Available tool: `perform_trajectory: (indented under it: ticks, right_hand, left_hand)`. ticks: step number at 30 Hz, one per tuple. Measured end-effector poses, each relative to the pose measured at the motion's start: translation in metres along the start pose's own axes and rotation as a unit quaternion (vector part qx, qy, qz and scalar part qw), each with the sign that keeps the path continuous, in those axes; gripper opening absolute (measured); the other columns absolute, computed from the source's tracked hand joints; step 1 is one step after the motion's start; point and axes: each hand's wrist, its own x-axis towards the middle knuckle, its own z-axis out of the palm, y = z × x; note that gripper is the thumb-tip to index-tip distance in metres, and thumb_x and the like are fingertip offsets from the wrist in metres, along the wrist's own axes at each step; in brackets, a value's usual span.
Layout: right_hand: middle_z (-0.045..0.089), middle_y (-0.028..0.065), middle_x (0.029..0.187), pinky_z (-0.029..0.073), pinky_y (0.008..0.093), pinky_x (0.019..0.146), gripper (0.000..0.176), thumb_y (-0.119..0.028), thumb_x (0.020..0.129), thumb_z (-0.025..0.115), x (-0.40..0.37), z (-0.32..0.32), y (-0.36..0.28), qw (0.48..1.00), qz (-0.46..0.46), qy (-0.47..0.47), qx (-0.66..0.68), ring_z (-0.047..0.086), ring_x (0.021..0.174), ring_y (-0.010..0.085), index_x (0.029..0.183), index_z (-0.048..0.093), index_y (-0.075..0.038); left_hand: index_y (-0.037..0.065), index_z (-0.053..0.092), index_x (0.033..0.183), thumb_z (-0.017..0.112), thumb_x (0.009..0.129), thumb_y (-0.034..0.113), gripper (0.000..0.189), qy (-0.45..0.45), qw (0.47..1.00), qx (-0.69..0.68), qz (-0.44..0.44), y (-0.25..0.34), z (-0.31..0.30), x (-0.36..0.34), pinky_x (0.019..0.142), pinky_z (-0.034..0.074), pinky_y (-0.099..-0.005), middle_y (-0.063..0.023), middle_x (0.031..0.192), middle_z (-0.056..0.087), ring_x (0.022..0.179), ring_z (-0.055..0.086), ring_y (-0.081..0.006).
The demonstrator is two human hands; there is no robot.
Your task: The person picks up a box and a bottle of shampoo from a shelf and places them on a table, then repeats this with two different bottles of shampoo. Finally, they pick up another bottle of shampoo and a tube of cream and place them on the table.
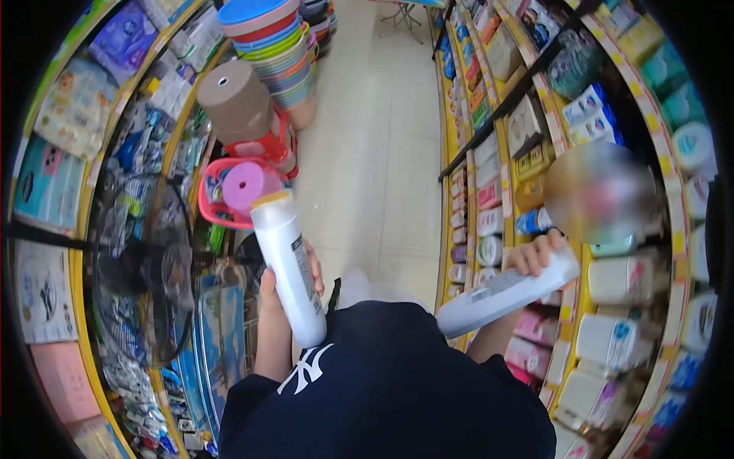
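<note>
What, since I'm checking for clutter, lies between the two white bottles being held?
In the head view, only pale aisle floor and the dark shirt show between the upright bottle and the tilted bottle.

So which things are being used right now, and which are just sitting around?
In use:
- left hand, holding the yellow-capped white bottle
- right hand, holding the second white bottle

Just sitting there:
- stacked plastic bowls
- pink stool
- shelf bottles
- standing fan
</note>
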Motion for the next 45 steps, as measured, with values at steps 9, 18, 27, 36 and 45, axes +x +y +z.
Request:
perform_trajectory:
  ticks: [9,18,27,36,45]
  right_hand:
    - [0.047,0.0050,0.064,0.045,0.0246,0.043,0.045,-0.032,0.070,0.064,0.217,-0.149,0.055,0.994,-0.030,-0.049,0.090,0.052,0.049,0.0139,0.091,0.035,-0.006]
    - [0.049,0.0100,0.068,0.044,0.0312,0.044,0.058,-0.038,0.064,0.067,0.427,-0.281,0.042,0.994,-0.027,-0.101,-0.027,0.053,0.052,0.0208,0.097,0.035,-0.003]
    - [0.048,0.0099,0.071,0.043,0.0325,0.049,0.061,-0.038,0.064,0.068,0.549,-0.472,0.005,0.993,-0.116,0.029,-0.025,0.051,0.055,0.0190,0.100,0.034,-0.002]
    - [0.047,0.0068,0.072,0.042,0.0301,0.048,0.060,-0.035,0.063,0.069,0.832,-0.616,0.050,0.998,0.000,-0.048,-0.028,0.049,0.054,0.0169,0.099,0.034,-0.004]
    - [0.048,0.0142,0.073,0.045,0.0352,0.051,0.064,-0.046,0.064,0.064,0.980,-0.758,0.080,0.994,-0.031,0.071,-0.082,0.053,0.059,0.0255,0.099,0.035,0.000]
  left_hand:
    - [0.000,0.039,0.101,0.049,0.071,0.055,0.063,0.154,0.988,-0.028,0.007,-0.018,-0.095,0.213,0.048,0.047,-0.0306,-0.0123,0.073,0.049,0.057,0.054,-0.0201]
    - [0.000,0.038,0.108,0.056,0.071,0.047,0.063,0.025,0.999,0.018,-0.024,0.041,-0.106,0.537,0.056,0.048,-0.0301,-0.0117,0.081,0.053,0.066,0.057,-0.0199]
    - [0.000,0.039,0.102,0.062,0.065,0.047,0.063,-0.017,0.991,0.097,-0.093,0.018,-0.107,0.807,0.053,0.048,-0.0295,-0.0112,0.078,0.052,0.065,0.056,-0.0183]
    - [0.000,0.045,0.097,0.059,0.070,0.041,0.051,0.047,0.990,0.120,-0.059,0.047,-0.125,1.033,0.054,0.047,-0.0289,-0.0109,0.076,0.055,0.064,0.057,-0.0180]
    - [0.000,0.051,0.086,0.041,0.077,0.053,0.055,0.191,0.969,0.043,-0.150,0.018,-0.188,1.249,0.054,0.047,-0.0297,-0.0111,0.066,0.055,0.059,0.056,-0.0190]
